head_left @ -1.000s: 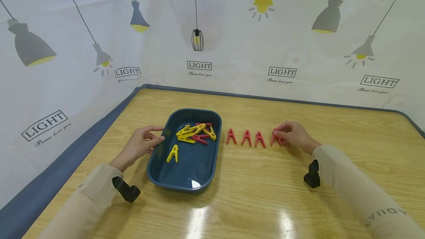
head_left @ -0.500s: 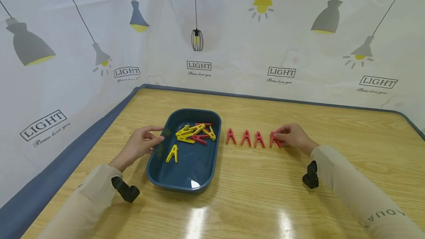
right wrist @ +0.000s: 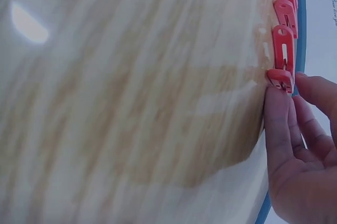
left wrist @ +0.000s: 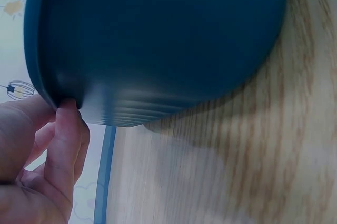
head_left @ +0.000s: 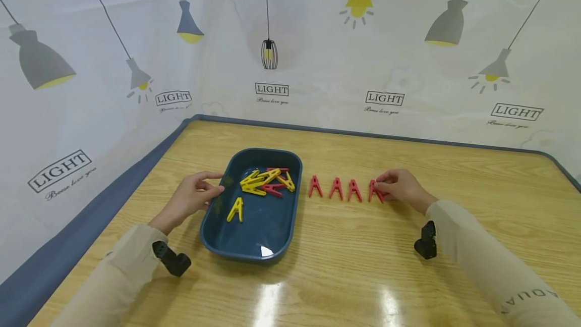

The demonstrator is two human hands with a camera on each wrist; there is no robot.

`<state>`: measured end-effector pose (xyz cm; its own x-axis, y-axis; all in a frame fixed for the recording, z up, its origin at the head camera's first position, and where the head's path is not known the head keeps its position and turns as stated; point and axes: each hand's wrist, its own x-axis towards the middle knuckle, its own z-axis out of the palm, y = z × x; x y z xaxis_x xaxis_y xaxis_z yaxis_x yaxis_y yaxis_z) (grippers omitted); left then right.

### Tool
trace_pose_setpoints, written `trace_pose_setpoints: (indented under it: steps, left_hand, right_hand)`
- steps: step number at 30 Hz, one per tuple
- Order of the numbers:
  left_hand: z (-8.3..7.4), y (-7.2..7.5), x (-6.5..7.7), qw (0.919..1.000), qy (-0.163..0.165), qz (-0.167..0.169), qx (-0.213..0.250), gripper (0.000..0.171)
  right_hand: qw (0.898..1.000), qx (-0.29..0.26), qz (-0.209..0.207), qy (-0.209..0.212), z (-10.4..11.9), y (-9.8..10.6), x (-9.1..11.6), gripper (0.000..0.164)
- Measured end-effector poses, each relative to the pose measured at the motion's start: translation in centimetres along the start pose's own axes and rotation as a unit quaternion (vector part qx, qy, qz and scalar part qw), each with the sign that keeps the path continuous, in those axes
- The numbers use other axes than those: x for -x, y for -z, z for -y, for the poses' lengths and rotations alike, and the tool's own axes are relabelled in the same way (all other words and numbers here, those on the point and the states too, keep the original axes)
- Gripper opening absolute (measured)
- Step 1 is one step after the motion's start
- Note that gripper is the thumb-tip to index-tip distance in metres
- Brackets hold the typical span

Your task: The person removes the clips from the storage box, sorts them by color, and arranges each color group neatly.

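1. Your right hand pinches the rightmost red clip, on the table right of the tray.
2. Your left hand pinches the tray's rim.
3. Clip likely light, stiff, sprung; hold near apex.

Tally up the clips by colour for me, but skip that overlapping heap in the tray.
Red clips, in a row on the table: 4
Yellow clip, in the tray but apart from the heap: 1
Total: 5
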<state>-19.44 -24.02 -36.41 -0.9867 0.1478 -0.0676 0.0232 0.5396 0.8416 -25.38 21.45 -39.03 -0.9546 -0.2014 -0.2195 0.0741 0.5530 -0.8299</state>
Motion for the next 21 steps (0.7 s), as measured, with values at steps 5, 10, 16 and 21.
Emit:
trace_pose_setpoints:
  steps: [5,10,16,21]
  left_hand:
    - [0.0,0.0,0.0,1.0,0.003,0.002,-0.001,0.047]
    - [-0.1,0.0,0.1,1.0,0.003,0.003,0.001,0.047]
    - [0.0,0.0,0.0,1.0,0.003,0.002,0.002,0.047]
    - [0.0,0.0,0.0,1.0,0.002,0.002,0.0,0.046]
  right_hand:
    - [1.0,-0.008,-0.003,0.002,-0.1,0.1,0.5,0.03]
    - [1.0,-0.024,-0.006,-0.006,-0.4,0.0,0.6,0.029]
    - [0.999,-0.038,-0.015,-0.013,-0.5,-0.4,0.9,0.031]
    - [0.999,-0.044,-0.023,-0.02,-0.5,-0.5,1.1,0.032]
